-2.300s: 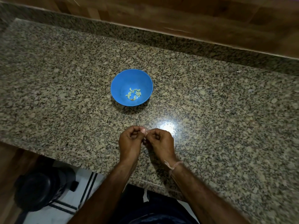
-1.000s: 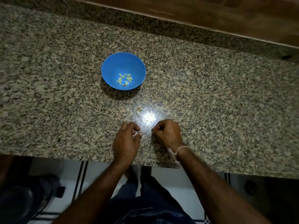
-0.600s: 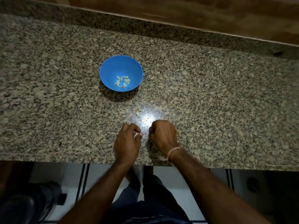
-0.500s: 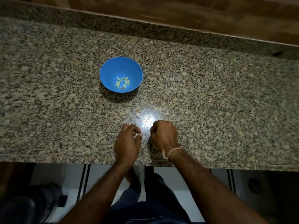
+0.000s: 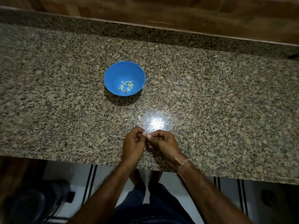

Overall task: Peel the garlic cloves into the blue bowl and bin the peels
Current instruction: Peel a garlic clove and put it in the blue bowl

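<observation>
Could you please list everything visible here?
Round blue plastic bowl: one, blue, on the counter beyond the hands.
Peeled garlic cloves: several, pale yellow, in the bowl's bottom.
Small pale scraps: two, whitish, on the counter between bowl and hands.
Speckled granite counter: one, grey-brown.
Round black container: one, on the floor, lower left.
Thread wristband: one, pale, right wrist.
Left hand, right hand: fingers curled, fingertips meeting; anything pinched is too small to see.

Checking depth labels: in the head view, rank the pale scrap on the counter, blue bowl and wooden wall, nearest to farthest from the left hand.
1. Pale scrap: on the counter, just beyond the left hand.
2. Blue bowl: farther back, slightly left.
3. Wooden wall: behind the counter's back edge.
</observation>
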A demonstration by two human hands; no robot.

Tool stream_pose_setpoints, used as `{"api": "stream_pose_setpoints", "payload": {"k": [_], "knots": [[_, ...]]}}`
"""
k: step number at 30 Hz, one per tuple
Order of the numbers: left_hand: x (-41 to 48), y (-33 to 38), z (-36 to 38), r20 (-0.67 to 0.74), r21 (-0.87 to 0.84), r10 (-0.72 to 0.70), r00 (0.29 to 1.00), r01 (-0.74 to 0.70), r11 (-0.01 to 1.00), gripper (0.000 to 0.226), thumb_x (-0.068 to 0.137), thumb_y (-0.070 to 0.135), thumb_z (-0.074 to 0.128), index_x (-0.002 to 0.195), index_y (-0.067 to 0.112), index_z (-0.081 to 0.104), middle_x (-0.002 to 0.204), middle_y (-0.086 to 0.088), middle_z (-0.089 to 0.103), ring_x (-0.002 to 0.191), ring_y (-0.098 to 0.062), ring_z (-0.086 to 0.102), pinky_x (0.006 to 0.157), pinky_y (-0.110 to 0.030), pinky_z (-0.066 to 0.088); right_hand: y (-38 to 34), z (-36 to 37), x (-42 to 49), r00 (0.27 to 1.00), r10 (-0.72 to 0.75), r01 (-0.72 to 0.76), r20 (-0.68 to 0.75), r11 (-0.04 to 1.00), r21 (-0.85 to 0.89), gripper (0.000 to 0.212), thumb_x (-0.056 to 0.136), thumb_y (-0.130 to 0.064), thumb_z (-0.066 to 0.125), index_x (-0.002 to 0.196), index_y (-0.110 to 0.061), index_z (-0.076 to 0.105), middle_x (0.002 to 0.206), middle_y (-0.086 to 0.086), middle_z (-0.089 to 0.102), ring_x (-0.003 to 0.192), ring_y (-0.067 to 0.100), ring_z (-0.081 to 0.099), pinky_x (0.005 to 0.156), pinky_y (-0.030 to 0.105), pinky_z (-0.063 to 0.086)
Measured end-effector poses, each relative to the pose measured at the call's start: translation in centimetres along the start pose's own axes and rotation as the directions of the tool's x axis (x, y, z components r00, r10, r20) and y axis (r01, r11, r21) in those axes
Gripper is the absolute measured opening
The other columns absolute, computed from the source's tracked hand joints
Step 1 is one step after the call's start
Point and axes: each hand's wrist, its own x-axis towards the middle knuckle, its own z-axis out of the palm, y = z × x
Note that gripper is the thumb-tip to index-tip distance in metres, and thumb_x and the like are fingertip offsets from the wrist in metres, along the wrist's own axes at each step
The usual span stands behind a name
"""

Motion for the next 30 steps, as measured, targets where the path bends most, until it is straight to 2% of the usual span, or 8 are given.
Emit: {"api": "stream_pose_setpoints", "payload": {"k": [3, 5, 9, 11, 16, 21, 26, 30], "knots": [[-1.0, 0.9, 0.3, 0.01, 0.212, 0.089, 0.996, -0.089, 0.973, 0.019, 0.106, 0.029, 0.052, 0.087, 0.028, 0.054, 0.079, 0.008, 0.063, 0.072, -0.015, 0.059, 0.06, -0.029, 0.043, 0.1, -0.6, 0.0, 1.0, -0.01, 0.011, 0.023, 0.999, -0.047, 0.016, 0.098, -0.009, 0.071, 0.09, 0.005, 0.068, 0.07, 0.016, 0.063, 0.063, 0.023, 0.057, 0.06, 0.033, 0.05], [-1.4, 1.3, 0.5, 0.064, 0.308, 0.117, 0.991, -0.131, 0.942, 0.021, 0.107, 0.028, 0.046, 0.086, 0.027, 0.049, 0.078, 0.007, 0.059, 0.072, -0.014, 0.056, 0.061, -0.032, 0.041, 0.0, -1.2, 0.4, 0.99, -0.136, 0.141, 0.04, 0.957, -0.253, 0.018, 0.098, -0.013, 0.071, 0.085, -0.001, 0.067, 0.072, 0.011, 0.066, 0.066, 0.02, 0.06, 0.061, 0.032, 0.05], [-1.2, 2.3, 1.0, 0.167, 0.045, -0.15, 0.974, 0.144, 0.988, 0.026, 0.107, 0.018, 0.041, 0.081, 0.019, 0.043, 0.066, 0.002, 0.044, 0.055, -0.013, 0.036, 0.052, -0.029, 0.026, -0.2, -1.6, 0.8, 0.885, -0.442, 0.436, 0.148, 0.675, -0.595, 0.017, 0.094, -0.01, 0.07, 0.078, -0.011, 0.063, 0.069, 0.002, 0.065, 0.065, 0.013, 0.06, 0.059, 0.02, 0.044], [-1.3, 2.7, 1.3, 0.17, 0.008, -0.21, 0.963, 0.212, 0.977, 0.024, 0.108, 0.019, 0.039, 0.084, 0.018, 0.044, 0.066, -0.001, 0.043, 0.053, -0.012, 0.035, 0.05, -0.027, 0.024, -0.3, -1.7, 1.0, 0.883, -0.442, 0.429, 0.158, 0.627, -0.65, 0.019, 0.094, -0.009, 0.07, 0.077, -0.011, 0.062, 0.068, 0.001, 0.065, 0.063, 0.01, 0.058, 0.058, 0.018, 0.042], [-1.8, 1.6, 1.7, 0.008, 0.327, 0.111, 0.994, -0.107, 0.939, 0.021, 0.111, 0.023, 0.037, 0.093, 0.017, 0.047, 0.081, 0.002, 0.054, 0.072, -0.01, 0.049, 0.06, -0.027, 0.036, -0.7, -1.8, 1.4, 0.99, -0.084, 0.132, 0.112, 0.83, -0.542, 0.028, 0.101, -0.013, 0.067, 0.073, -0.011, 0.061, 0.066, 0.007, 0.059, 0.058, 0.014, 0.053, 0.056, 0.026, 0.046], [-1.3, 2.3, 1.8, 0.118, 0.12, -0.152, 0.981, 0.138, 0.983, 0.028, 0.111, 0.027, 0.038, 0.087, 0.019, 0.049, 0.071, 0.001, 0.049, 0.055, -0.009, 0.044, 0.054, -0.027, 0.032, 0.2, -2.7, 2.1, 0.885, -0.413, 0.445, 0.215, 0.616, -0.649, 0.019, 0.094, -0.014, 0.071, 0.077, -0.014, 0.062, 0.068, 0.001, 0.064, 0.064, 0.014, 0.058, 0.06, 0.029, 0.046], [-1.3, 2.1, 2.3, -0.026, 0.056, -0.017, 1.0, 0.018, 0.998, 0.017, 0.108, 0.028, 0.049, 0.094, 0.021, 0.052, 0.08, -0.001, 0.06, 0.066, -0.011, 0.054, 0.059, -0.028, 0.043, -0.3, -2.8, 3.0, 0.983, -0.12, 0.161, 0.138, 0.927, -0.338, 0.021, 0.09, -0.028, 0.075, 0.082, -0.01, 0.07, 0.074, 0.011, 0.068, 0.07, 0.027, 0.064, 0.067, 0.046, 0.054], [-1.1, 2.6, 3.1, -0.103, -0.052, -0.051, 0.993, 0.046, 0.998, 0.01, 0.102, 0.018, 0.063, 0.093, 0.019, 0.059, 0.089, -0.004, 0.07, 0.078, -0.015, 0.069, 0.065, -0.029, 0.057, -0.1, -3.0, 3.0, 0.996, -0.051, 0.064, 0.074, 0.98, -0.186, 0.017, 0.093, -0.018, 0.074, 0.086, -0.003, 0.07, 0.079, 0.019, 0.068, 0.075, 0.028, 0.062, 0.072, 0.046, 0.052]]}}
